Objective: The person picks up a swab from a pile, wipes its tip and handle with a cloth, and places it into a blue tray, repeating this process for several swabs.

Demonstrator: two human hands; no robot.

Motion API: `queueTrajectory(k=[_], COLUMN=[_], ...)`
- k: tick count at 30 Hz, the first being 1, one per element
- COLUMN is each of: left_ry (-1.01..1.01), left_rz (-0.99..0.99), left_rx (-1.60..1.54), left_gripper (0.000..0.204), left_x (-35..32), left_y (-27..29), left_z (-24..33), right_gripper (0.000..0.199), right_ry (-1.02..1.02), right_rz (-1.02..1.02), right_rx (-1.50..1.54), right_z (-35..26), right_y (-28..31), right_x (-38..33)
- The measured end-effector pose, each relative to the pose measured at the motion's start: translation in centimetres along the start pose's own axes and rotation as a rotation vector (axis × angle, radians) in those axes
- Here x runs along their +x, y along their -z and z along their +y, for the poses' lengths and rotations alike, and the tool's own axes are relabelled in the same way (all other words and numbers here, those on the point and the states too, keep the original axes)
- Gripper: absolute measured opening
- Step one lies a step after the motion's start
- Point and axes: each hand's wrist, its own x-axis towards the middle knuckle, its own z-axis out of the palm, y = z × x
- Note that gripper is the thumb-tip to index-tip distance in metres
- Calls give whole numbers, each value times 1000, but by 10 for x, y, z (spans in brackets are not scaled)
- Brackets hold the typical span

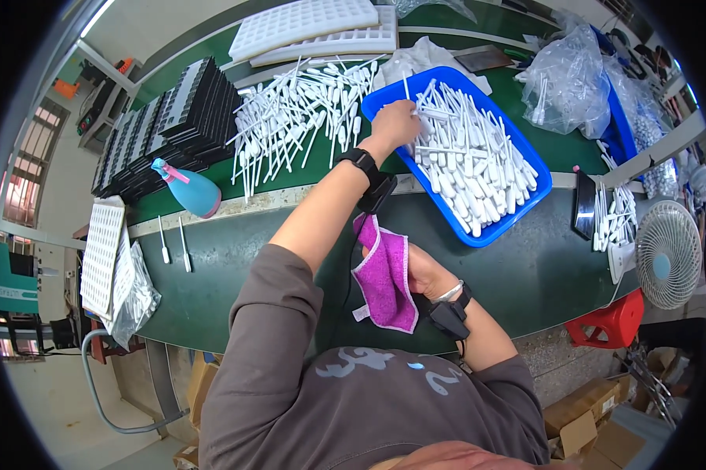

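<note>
My left hand (394,125) reaches over the near-left corner of a blue tray (500,227) full of white plastic pipettes (467,160); its fingers are closed among them, and I cannot tell if it grips one. My right hand (422,270) rests near my body above the green table, holding a folded purple cloth (384,274). Both wrists wear black bands. A large loose pile of white pipettes (298,110) lies on the table left of the tray.
A blue spray bottle (190,189) lies left of the pile, with black trays (173,121) stacked behind it. White grid trays (306,27) sit at the back. Clear bags (564,82) lie at right, near a small fan (668,254) and a red stool (611,321).
</note>
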Motion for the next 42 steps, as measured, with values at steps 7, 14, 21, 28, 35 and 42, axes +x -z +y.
queueTrajectory(k=[7,14,21,28,35,42], left_ry=[73,244,80,-190,-455,-665], left_rz=[34,2,97,-131,-290,-205], left_rx=[-202,117,285,502,583,596], left_gripper=[27,23,18,28,19,11], left_x=[-10,-64,-76,-32,-32,-43], left_y=[25,105,71,72,82,102], left_z=[-4,-83,-64,-74,-75,-71], right_gripper=[27,29,31,32,32,34], right_ry=[-17,-64,-126,-56,-64,-42], right_rz=[31,-33,9,-9,-28,-33], right_rx=[71,109,79,114,116,83], right_z=[-3,-9,4,1,-5,-5], right_y=[0,-7,-11,4,4,5], right_x=[0,-8,-6,0,-3,1])
